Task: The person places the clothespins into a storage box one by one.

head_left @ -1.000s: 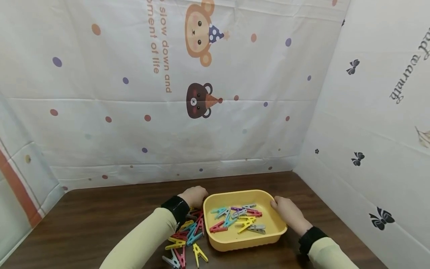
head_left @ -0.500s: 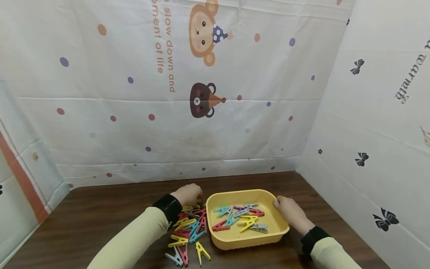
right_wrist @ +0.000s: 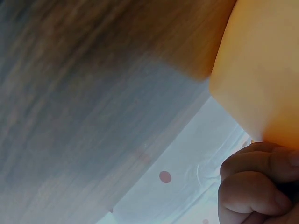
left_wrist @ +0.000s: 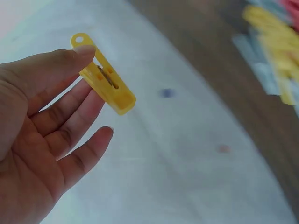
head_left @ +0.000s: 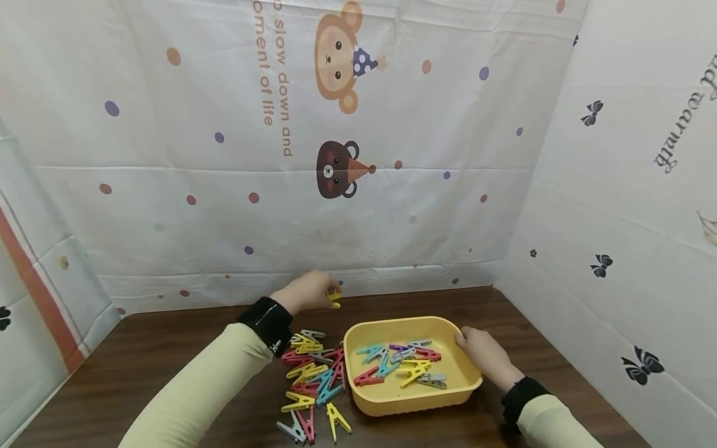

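Observation:
My left hand (head_left: pixel 305 292) is raised above the far part of the table, pinching a yellow clothespin (left_wrist: pixel 105 77) between thumb and fingers. In the left wrist view the pin's spring shows, and the little finger stands away from it. My right hand (head_left: pixel 486 353) grips the right rim of a yellow plastic basin (head_left: pixel 386 407), thumb over the edge. Its curled fingers (right_wrist: pixel 250 191) show against the basin's outer wall in the right wrist view. Inside the basin lie several clothespins (head_left: pixel 413 372) in yellow, red, blue, purple and grey. Left of it, a loose pile of clothespins (head_left: pixel 305 373) covers the table.
The dark wood-grain table (head_left: pixel 185 373) meets a white printed sheet (head_left: pixel 196 230) at the back. A second printed sheet (head_left: pixel 605 317) runs along the right side. One yellow clothespin (head_left: pixel 337 420) lies near the basin's front left corner.
My left hand has risen from the pile's far end with a yellow clothespin pinched in it, uncovering more pins. The right hand keeps its hold on the basin.

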Motion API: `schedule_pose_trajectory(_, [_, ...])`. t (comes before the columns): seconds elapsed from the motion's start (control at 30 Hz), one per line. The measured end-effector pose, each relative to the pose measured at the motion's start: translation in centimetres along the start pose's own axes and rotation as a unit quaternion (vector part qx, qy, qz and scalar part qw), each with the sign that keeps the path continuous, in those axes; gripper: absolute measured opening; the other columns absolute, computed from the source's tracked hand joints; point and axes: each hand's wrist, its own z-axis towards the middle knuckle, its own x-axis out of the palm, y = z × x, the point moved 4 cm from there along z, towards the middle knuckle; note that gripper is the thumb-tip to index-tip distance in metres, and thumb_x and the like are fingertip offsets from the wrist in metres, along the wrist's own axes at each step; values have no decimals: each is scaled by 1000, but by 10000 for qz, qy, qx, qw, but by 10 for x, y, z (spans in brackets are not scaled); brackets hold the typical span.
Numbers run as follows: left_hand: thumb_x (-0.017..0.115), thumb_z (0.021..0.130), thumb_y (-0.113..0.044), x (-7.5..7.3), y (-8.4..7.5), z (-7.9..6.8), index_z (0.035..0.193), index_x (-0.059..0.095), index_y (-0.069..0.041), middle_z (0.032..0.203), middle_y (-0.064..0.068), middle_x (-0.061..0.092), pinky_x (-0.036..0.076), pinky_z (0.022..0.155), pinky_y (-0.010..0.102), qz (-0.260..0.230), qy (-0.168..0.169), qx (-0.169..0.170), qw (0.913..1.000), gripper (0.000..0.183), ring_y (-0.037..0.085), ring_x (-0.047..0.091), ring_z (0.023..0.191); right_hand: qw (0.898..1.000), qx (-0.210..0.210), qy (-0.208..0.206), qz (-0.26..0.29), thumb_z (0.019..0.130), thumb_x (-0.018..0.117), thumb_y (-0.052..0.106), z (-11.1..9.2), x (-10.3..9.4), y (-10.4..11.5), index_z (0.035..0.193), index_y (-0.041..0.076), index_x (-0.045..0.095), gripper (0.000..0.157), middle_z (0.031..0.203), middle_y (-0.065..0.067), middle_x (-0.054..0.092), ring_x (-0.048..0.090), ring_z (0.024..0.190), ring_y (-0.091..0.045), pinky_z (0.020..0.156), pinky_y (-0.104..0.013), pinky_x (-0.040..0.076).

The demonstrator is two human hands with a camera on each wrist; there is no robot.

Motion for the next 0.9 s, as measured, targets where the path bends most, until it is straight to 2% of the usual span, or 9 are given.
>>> schedule_pose_trajectory(0.13, [75, 90, -7, -28, -20, 13, 117, 74, -3, 109, 13, 75, 58, 84, 34, -176, -111, 245, 9995, 28, 24, 70, 97, 10000, 36, 14, -20, 106, 49, 18, -1, 0, -1, 102, -5, 65, 28, 74, -4, 59, 52, 64, -13, 58, -28, 44])
schedule_pose_trajectory(0.23, [74, 92, -10, -43, -42, 23, 120, 72, -4, 112, 13, 74, 58, 73, 29, -284, -115, 344, 9989, 29, 21, 69, 88, 10000, 49, 1, -54, 106, 49, 18, -1, 0, -1, 101, -5, 65, 28, 74, -4, 59, 52, 64, -14, 59, -29, 43])
schedule_pose_trajectory(0.33, [74, 93, -11, -49, -67, 33, 122, 72, -5, 113, 12, 74, 57, 73, 28, -321, -147, 547, 9979, 30, 21, 68, 88, 10000, 26, -17, -81, 105, 49, 18, 0, 0, 0, 102, -6, 65, 28, 75, -5, 60, 52, 64, -14, 59, -29, 44])
schedule_pose_trajectory(0.4, [74, 93, -12, -46, -83, 39, 122, 72, -5, 114, 12, 74, 57, 80, 31, -326, -147, 780, 9963, 30, 22, 68, 94, 10000, 9, -19, -75, 105, 50, 18, 1, 1, 0, 103, -6, 65, 29, 76, -5, 61, 53, 65, -14, 60, -29, 44])
schedule_pose_trajectory(0.47, [74, 93, -12, -37, -99, 47, 121, 72, -5, 114, 11, 74, 56, 89, 33, -362, -97, 990, 9944, 29, 23, 68, 103, 10000, 3, -24, -68, 105, 50, 18, 1, 1, 0, 104, -6, 66, 29, 76, -5, 61, 53, 65, -14, 60, -29, 44])
schedule_pose_trajectory(0.57, [75, 92, -13, -15, -120, 60, 121, 73, -6, 115, 10, 75, 56, 91, 31, -402, 40, 1178, 9922, 29, 22, 69, 106, 10000, 6, -49, -71, 105, 50, 18, 1, 1, -1, 101, -5, 66, 28, 76, -5, 60, 52, 64, -14, 59, -29, 43])
schedule_pose_trajectory(0.73, [77, 90, -14, 33, -149, 79, 118, 75, -10, 111, 5, 75, 53, 81, 19, -318, 430, 1144, 9920, 28, 13, 68, 98, 9999, -42, -117, -26, 104, 49, 17, 0, 1, -2, 91, 0, 63, 25, 71, -3, 55, 50, 61, -14, 57, -28, 40])
schedule_pose_trajectory(0.9, [79, 89, -11, 77, -162, 91, 111, 74, -13, 101, 0, 72, 51, 76, 18, -299, 852, 977, 9911, 23, 8, 62, 88, 9997, -173, -167, -42, 105, 50, 17, 0, 1, 1, 87, 2, 61, 26, 67, -2, 49, 47, 59, -14, 56, -26, 37])
